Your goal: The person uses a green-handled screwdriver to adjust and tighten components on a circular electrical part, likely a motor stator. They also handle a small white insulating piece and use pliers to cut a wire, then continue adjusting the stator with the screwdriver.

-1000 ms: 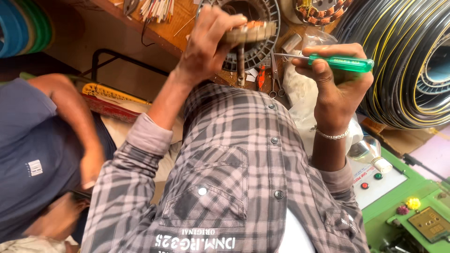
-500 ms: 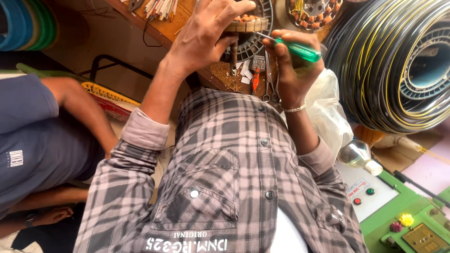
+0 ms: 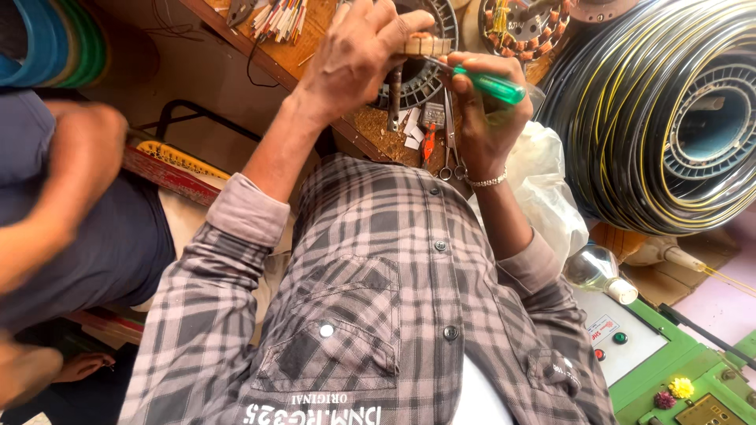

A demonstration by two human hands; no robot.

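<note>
From the head camera, the person's own arms in a checked shirt (image 3: 370, 291) reach up toward a wooden surface (image 3: 315, 47). The left hand (image 3: 358, 55) is closed around a small tan block (image 3: 425, 46), gripping it from above, with a dark metal stub (image 3: 394, 98) hanging down just under the fist. The right hand (image 3: 484, 118) is wrapped tight on a green-handled screwdriver (image 3: 492, 85), whose shaft slants up and left until its tip meets the block. A bracelet (image 3: 487, 182) sits on that wrist.

Behind the two hands a round toothed stator (image 3: 429, 75) lies on the surface. Near it are scissors (image 3: 449, 149), a small orange tool (image 3: 429, 145) and scraps of white paper (image 3: 409, 130). A bundle of coloured wire ends (image 3: 279, 17) lies further left, and a second wound motor part (image 3: 520, 31) lies to the right.

A big coil of black and yellow cable (image 3: 661, 118) fills the right side, with a clear plastic bag (image 3: 543, 181) beside it. Lower right are a glass bottle (image 3: 598, 271) and a green machine with buttons (image 3: 669, 370).

On the left, another person in a blue shirt (image 3: 87, 228) has a blurred arm (image 3: 55, 189) raised.
</note>
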